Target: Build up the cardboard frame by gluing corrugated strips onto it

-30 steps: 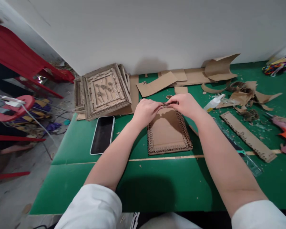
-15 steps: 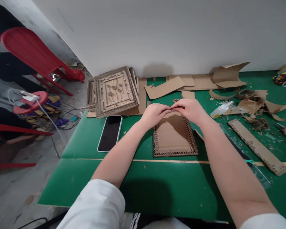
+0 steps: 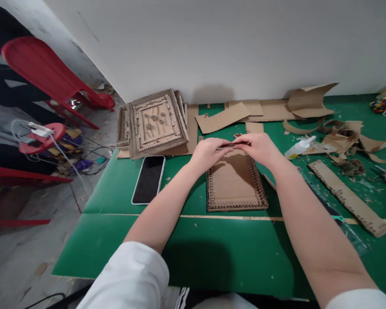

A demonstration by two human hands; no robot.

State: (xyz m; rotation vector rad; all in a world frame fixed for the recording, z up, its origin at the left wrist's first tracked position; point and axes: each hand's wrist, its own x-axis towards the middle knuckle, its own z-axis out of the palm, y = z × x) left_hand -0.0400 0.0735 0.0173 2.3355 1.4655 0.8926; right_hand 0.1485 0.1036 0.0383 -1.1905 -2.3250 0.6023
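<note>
A flat cardboard frame (image 3: 234, 184) with corrugated edging lies on the green table (image 3: 193, 249) in front of me. My left hand (image 3: 209, 153) and my right hand (image 3: 259, 147) meet at its far edge. Both pinch a thin corrugated cardboard strip (image 3: 227, 146) and hold it along that top edge. The fingers of both hands are closed on the strip, and most of the strip is hidden under them.
A phone (image 3: 148, 179) lies left of the frame. A finished cardboard frame stack (image 3: 156, 122) sits behind it. Cardboard scraps (image 3: 309, 103), a glue bottle (image 3: 299, 147), a long corrugated strip (image 3: 349, 197) and a clear ruler (image 3: 337, 223) lie right. Red chairs (image 3: 48, 73) stand off left.
The view shifted right a second ago, then held. My hands stay at the frame's far edge, and more of the strip shows between their fingertips.
</note>
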